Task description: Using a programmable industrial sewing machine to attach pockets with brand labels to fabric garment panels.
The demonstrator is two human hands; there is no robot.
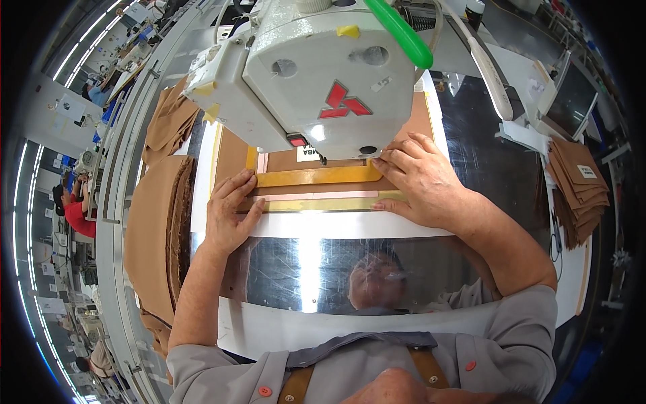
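Note:
A yellow strip frame (316, 177) lies on brown fabric (282, 190) below the white head of a sewing machine (323, 74). At the strip's left end, my left hand (231, 209) rests with fingers stretched out on strip and fabric. My right hand (427, 180) lies over the right end, its fingertips pressing near the machine's foot and its thumb spread toward me. Neither hand grips anything that I can see. A pink strip (343, 194) and a pale yellow edge band (323, 205) run along the near side. The machine head hides the work's far part.
Stacked brown fabric pieces (155, 236) stand at the left, with more brown pieces (168, 121) behind. Another brown pile (580, 182) is at the right, near a screen (568, 101). A green-sleeved lever (404, 34) juts from the machine. A person in red (79, 214) is far left.

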